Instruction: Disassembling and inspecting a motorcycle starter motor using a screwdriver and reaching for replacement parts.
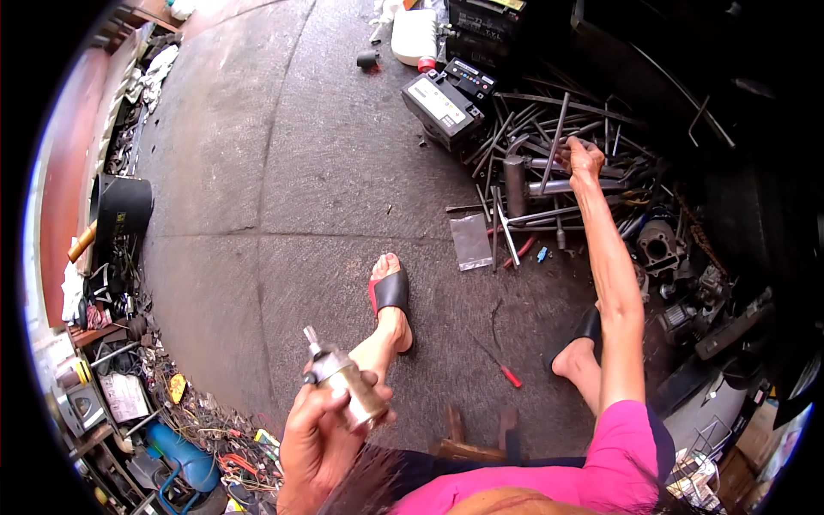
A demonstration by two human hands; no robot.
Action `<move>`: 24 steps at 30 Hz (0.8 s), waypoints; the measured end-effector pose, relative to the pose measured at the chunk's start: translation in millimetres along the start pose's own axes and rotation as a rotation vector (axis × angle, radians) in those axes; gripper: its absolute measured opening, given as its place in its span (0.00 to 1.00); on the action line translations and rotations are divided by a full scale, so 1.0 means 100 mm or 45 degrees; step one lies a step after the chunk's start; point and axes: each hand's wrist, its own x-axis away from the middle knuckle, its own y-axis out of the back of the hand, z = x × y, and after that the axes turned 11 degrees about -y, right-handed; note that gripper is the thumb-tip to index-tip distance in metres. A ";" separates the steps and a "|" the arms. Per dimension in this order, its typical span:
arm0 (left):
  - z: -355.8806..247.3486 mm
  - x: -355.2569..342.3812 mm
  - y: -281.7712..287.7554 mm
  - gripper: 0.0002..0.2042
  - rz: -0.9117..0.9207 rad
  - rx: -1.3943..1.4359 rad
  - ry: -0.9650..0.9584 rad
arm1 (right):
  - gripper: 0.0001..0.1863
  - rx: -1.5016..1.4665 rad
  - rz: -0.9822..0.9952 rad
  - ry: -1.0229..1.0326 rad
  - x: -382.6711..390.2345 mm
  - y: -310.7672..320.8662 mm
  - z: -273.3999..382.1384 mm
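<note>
My left hand (322, 433) is closed round a small motor (350, 388), a silvery cylinder with a narrow shaft at its far end, resembling a starter motor. It is held up near me, above the floor. My right arm reaches far out to a heap of metal tools (618, 182) at the upper right. There my right hand (584, 158) has its fingers bent around a slim metal rod (555, 140) that stands tilted over the heap. A thick metal tube tool (515, 184) and a T-handle wrench (506, 227) lie close by. The fingertips are partly hidden.
Two black batteries (444, 107) and a white bottle (415, 36) stand beyond the heap. A clear plastic bag (471, 242) and a red-handled screwdriver (511, 377) lie on the floor. Engine parts (659, 247) sit at the right; a black bucket (122, 206) and clutter line the left.
</note>
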 end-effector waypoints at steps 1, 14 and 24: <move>0.00 0.04 0.04 0.17 0.038 0.012 -0.013 | 0.08 -0.057 0.227 -0.060 0.25 0.01 0.07; 0.24 -0.03 0.11 0.07 0.563 0.288 -0.118 | 0.22 1.128 0.863 0.792 3.47 1.30 0.81; 0.13 0.02 0.12 0.14 0.642 0.758 -0.270 | 0.25 0.878 0.958 1.206 4.26 1.61 0.59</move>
